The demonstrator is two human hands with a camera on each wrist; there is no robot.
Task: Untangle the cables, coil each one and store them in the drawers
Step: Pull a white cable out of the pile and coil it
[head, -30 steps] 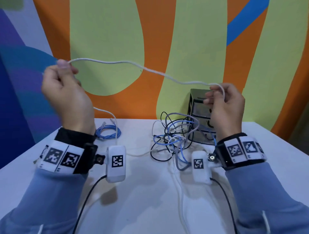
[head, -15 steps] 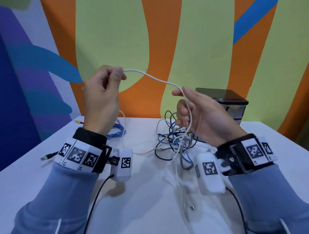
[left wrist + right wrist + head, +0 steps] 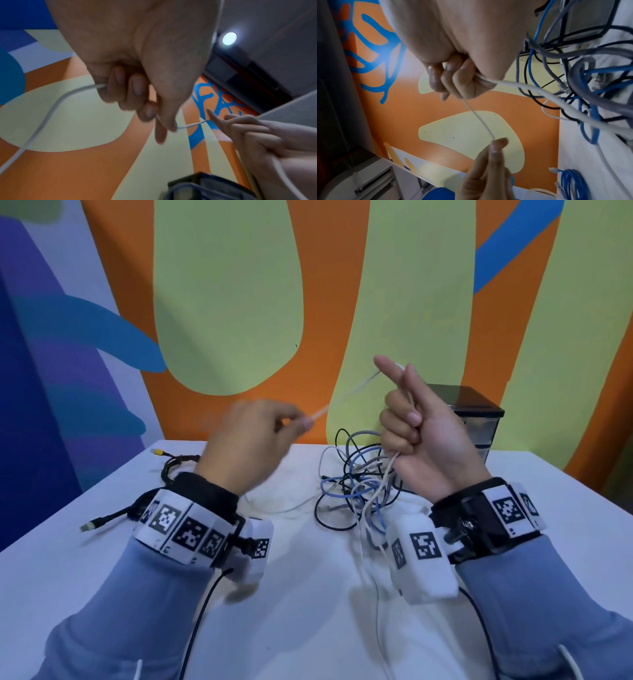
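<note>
A thin white cable runs taut between my two hands above the table. My left hand pinches it between thumb and fingertips, and the left wrist view shows the cable trailing out of the curled fingers. My right hand faces palm toward me, lower fingers curled round the same cable, index finger pointing up. From that fist the cable drops into the tangle of blue, black, grey and white cables. The small dark drawer unit stands behind my right hand, drawers pushed in.
A black cable with a yellow plug lies at the table's left. A coiled blue cable lies on the white table, hidden behind my left hand in the head view. The painted wall stands right behind the table.
My left hand has dropped and moved right toward the right hand, shortening the span of white cable. My right hand has turned palm toward me and curled its fingers round the cable.
</note>
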